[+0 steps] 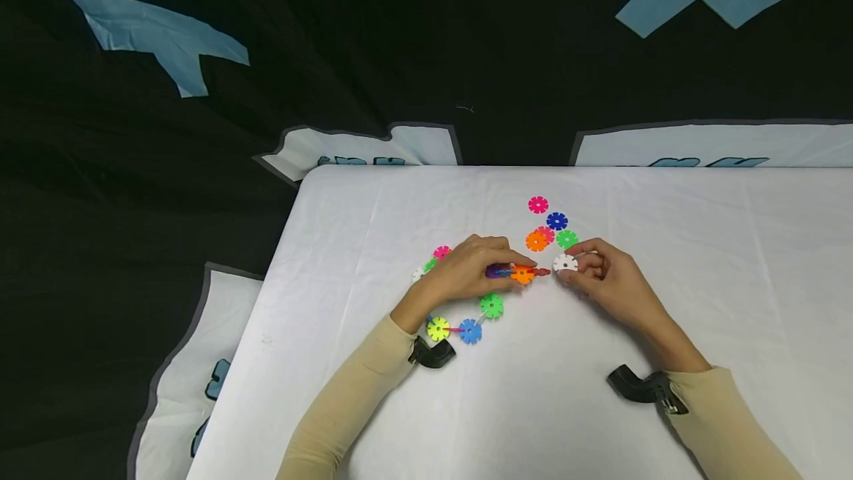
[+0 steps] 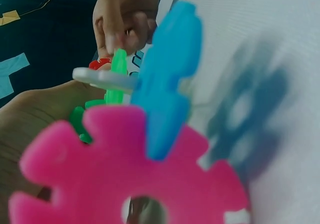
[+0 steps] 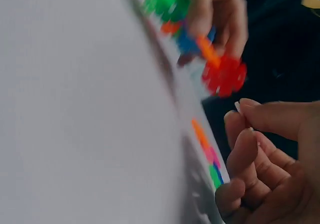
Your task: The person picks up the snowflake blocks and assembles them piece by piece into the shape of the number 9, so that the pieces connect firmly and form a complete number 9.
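Observation:
My left hand [image 1: 474,267] grips a chain of notched plastic discs near its end, by an orange disc [image 1: 523,275]. Past that, a red disc [image 3: 225,77] sticks out edgewise toward the right hand. Below the left wrist the chain curves back through a green disc [image 1: 492,306], a blue disc [image 1: 469,331] and a yellow disc [image 1: 437,329]. A pink disc [image 2: 100,169] slotted into a light blue one [image 2: 170,74] fills the left wrist view. Between thumb and fingers, my right hand [image 1: 616,284] pinches a white disc [image 1: 565,263], a short gap from the red one.
Loose discs lie just beyond the hands on the white table [image 1: 666,228]: a pink disc [image 1: 538,204], a dark blue disc [image 1: 557,221], a green disc [image 1: 567,238] and an orange disc [image 1: 536,241] overlapping another pink one. Dark cloth [image 1: 266,110] surrounds the table's far and left edges.

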{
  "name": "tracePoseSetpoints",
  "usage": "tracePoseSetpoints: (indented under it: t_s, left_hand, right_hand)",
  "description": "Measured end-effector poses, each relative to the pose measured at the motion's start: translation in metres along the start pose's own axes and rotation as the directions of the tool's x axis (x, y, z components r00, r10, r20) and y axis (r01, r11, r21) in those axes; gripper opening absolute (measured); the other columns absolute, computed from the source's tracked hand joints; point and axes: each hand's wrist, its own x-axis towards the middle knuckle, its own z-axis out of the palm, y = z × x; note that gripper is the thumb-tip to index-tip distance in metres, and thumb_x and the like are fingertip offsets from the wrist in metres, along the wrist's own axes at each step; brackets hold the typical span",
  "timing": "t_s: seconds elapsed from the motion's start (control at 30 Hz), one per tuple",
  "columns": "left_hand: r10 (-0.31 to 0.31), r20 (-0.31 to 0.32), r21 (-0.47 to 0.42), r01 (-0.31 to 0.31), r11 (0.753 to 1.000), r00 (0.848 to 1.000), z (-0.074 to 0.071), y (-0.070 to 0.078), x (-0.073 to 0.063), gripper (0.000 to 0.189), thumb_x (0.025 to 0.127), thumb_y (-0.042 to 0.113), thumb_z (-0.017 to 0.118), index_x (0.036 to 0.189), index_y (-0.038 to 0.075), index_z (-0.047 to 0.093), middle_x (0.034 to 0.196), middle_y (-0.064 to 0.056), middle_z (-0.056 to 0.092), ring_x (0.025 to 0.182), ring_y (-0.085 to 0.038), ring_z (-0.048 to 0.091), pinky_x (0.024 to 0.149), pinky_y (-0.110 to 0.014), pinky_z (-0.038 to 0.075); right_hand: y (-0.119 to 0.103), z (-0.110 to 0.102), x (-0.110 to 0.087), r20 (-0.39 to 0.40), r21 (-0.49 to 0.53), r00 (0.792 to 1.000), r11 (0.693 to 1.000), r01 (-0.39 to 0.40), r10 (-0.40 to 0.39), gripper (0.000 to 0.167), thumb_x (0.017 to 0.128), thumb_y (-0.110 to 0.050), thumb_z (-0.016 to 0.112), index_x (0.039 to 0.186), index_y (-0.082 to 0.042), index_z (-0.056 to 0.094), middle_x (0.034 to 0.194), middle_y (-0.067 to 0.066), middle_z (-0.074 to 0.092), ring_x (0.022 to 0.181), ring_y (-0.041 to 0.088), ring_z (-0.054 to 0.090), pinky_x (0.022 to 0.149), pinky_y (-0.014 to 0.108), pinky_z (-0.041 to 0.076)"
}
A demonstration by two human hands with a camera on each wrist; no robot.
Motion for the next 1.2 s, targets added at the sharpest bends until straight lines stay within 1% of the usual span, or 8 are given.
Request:
tracePoseSetpoints:
  t_s: [0.1, 0.17, 0.43, 0.67, 0.8, 0.97, 1.1, 1.2]
  left_hand:
    - [0.02, -0.006, -0.043, -0.02, 0.999, 1.0, 0.001, -0.001, 0.0, 0.037, 0.086, 0.032, 0.076, 0.121, 0.025, 0.07, 0.082, 0.009, 0.057, 0.068, -0.004, 0.044, 0.067, -0.02, 0.034]
    - [0.032, -0.01, -0.066, -0.032, 0.997, 0.999, 0.001, -0.003, 0.0, 0.037, 0.086, 0.031, 0.077, 0.121, 0.023, 0.071, 0.082, 0.008, 0.057, 0.067, -0.004, 0.044, 0.066, -0.02, 0.034]
    - [0.023, -0.002, -0.099, -0.023, 0.995, 1.0, 0.003, -0.004, 0.0, 0.036, 0.086, 0.03, 0.076, 0.121, 0.024, 0.07, 0.084, 0.01, 0.058, 0.067, -0.003, 0.045, 0.064, -0.019, 0.036]
    - [-0.033, 0.0, -0.174, 0.032, 0.984, 0.999, 0.005, 0.001, 0.0, 0.033, 0.087, 0.028, 0.075, 0.12, 0.024, 0.071, 0.099, 0.009, 0.058, 0.085, -0.003, 0.051, 0.072, -0.018, 0.044]
    - [-0.017, -0.024, -0.209, 0.011, 0.978, 1.0, 0.009, 0.001, 0.002, 0.024, 0.089, 0.027, 0.073, 0.112, 0.021, 0.074, 0.099, 0.008, 0.062, 0.083, -0.005, 0.054, 0.072, -0.017, 0.045]
    - [0.003, -0.084, -0.178, -0.018, 0.984, 0.996, 0.015, 0.001, 0.004, 0.013, 0.091, 0.025, 0.071, 0.101, 0.019, 0.076, 0.095, 0.008, 0.066, 0.076, -0.003, 0.052, 0.068, -0.017, 0.043]
    - [0.016, -0.136, -0.146, -0.036, 0.989, 0.991, 0.018, 0.002, 0.004, 0.011, 0.09, 0.024, 0.072, 0.098, 0.018, 0.077, 0.095, 0.007, 0.065, 0.081, -0.002, 0.054, 0.07, -0.016, 0.044]
    - [0.019, -0.163, -0.158, -0.045, 0.986, 0.986, 0.019, 0.003, 0.004, 0.009, 0.09, 0.022, 0.072, 0.096, 0.017, 0.077, 0.094, 0.006, 0.064, 0.082, -0.003, 0.054, 0.071, -0.015, 0.044]
  right_hand:
    - [-0.005, 0.0, -0.006, 0.056, 0.139, 0.996, 0.987, -0.075, 0.067, 0.041, 0.089, -0.016, 0.073, 0.121, 0.001, 0.055, 0.077, 0.012, 0.064, 0.059, 0.017, 0.058, 0.053, 0.024, 0.046]
    - [-0.006, 0.001, -0.008, 0.071, 0.173, 0.994, 0.981, -0.091, 0.079, 0.042, 0.089, -0.017, 0.073, 0.122, 0.001, 0.055, 0.078, 0.011, 0.065, 0.059, 0.018, 0.058, 0.053, 0.025, 0.046]
    - [-0.003, 0.007, -0.007, 0.095, 0.207, 0.995, 0.977, -0.055, 0.036, 0.039, 0.09, -0.013, 0.071, 0.121, 0.003, 0.055, 0.078, 0.014, 0.064, 0.059, 0.018, 0.06, 0.053, 0.025, 0.047]
    - [-0.003, 0.01, -0.009, 0.073, 0.263, 0.997, 0.965, -0.02, 0.001, 0.038, 0.089, -0.01, 0.072, 0.12, 0.004, 0.056, 0.077, 0.013, 0.064, 0.06, 0.019, 0.061, 0.053, 0.026, 0.044]
    - [-0.002, 0.012, -0.01, 0.06, 0.287, 0.998, 0.958, 0.011, -0.03, 0.035, 0.088, -0.006, 0.072, 0.119, 0.004, 0.059, 0.079, 0.012, 0.066, 0.06, 0.02, 0.061, 0.056, 0.024, 0.048]
    - [-0.001, 0.015, -0.011, 0.057, 0.284, 0.997, 0.958, 0.029, -0.047, 0.032, 0.087, -0.004, 0.072, 0.115, 0.007, 0.061, 0.08, 0.018, 0.067, 0.06, 0.021, 0.062, 0.059, 0.023, 0.052]
    - [0.0, 0.017, -0.011, 0.037, 0.292, 0.998, 0.955, 0.045, -0.059, 0.03, 0.087, -0.001, 0.071, 0.113, 0.009, 0.061, 0.082, 0.021, 0.069, 0.061, 0.018, 0.064, 0.059, 0.023, 0.053]
    - [0.002, 0.019, -0.01, 0.017, 0.329, 0.997, 0.942, 0.065, -0.075, 0.028, 0.087, 0.004, 0.068, 0.112, 0.012, 0.06, 0.084, 0.019, 0.071, 0.063, 0.018, 0.067, 0.059, 0.023, 0.054]
